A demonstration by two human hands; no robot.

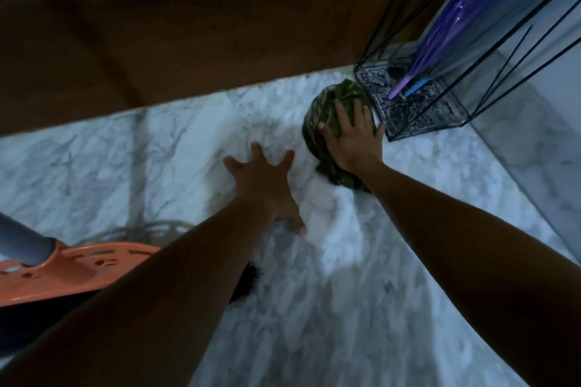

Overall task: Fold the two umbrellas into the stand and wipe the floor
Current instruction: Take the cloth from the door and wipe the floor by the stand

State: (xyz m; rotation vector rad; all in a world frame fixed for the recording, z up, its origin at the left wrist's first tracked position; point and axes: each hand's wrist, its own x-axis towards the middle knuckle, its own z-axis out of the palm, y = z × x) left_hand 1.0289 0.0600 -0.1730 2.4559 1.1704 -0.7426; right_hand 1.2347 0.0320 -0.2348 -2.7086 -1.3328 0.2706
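Note:
A crumpled green cloth (327, 104) lies on the white marble floor (125, 160), right beside the base of a black wire umbrella stand (408, 116). My right hand (352, 138) presses flat on the cloth with fingers spread. My left hand (267, 185) rests on the bare floor to the left of the cloth, fingers splayed, holding nothing. A folded purple umbrella (490, 9) stands tip-down in the stand; a second, blue tip (416, 87) shows beside its purple tip at the stand's bottom.
A dark wooden door (188, 41) runs along the far side of the floor. An orange perforated plastic object (72, 267) with a grey pole (22, 242) lies at the lower left. A pale wall (540, 97) rises to the right of the stand.

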